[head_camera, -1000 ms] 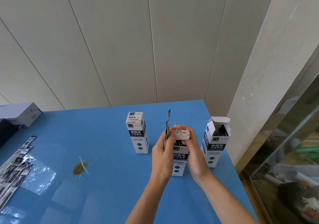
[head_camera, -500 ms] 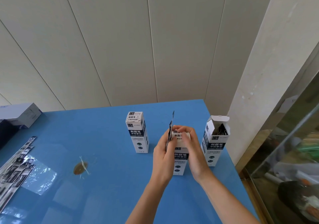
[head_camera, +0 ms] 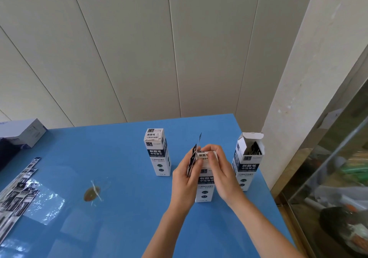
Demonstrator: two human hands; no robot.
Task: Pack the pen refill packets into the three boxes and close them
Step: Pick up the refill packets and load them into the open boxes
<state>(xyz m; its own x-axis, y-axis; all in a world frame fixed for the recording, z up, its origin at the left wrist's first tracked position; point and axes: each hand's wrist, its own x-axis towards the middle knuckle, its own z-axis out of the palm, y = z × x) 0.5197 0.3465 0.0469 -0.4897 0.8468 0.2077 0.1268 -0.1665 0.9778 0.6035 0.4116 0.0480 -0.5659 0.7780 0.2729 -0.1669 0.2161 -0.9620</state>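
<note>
middle box (head_camera: 206,180) stands upright on the blue surface (head_camera: 119,168) | my right hand (head_camera: 223,176) curls over its lid, tucking | my left hand (head_camera: 183,182) pinches spare refill packets (head_camera: 191,159) beside it | risk, I reckon: an uneven push buckles the lid or tips the box

On the blue flat counter (head_camera: 119,228): closed tall white-navy cardboard box (head_camera: 157,152) stood back-centre; 2nd such box (head_camera: 206,180) nearer, to its R; open-topped 3rd box (head_camera: 247,166) further R. Black-white plastic packet strips (head_camera: 18,188) lay at L edge, w/ white flat carton (head_camera: 22,132) behind.
</note>
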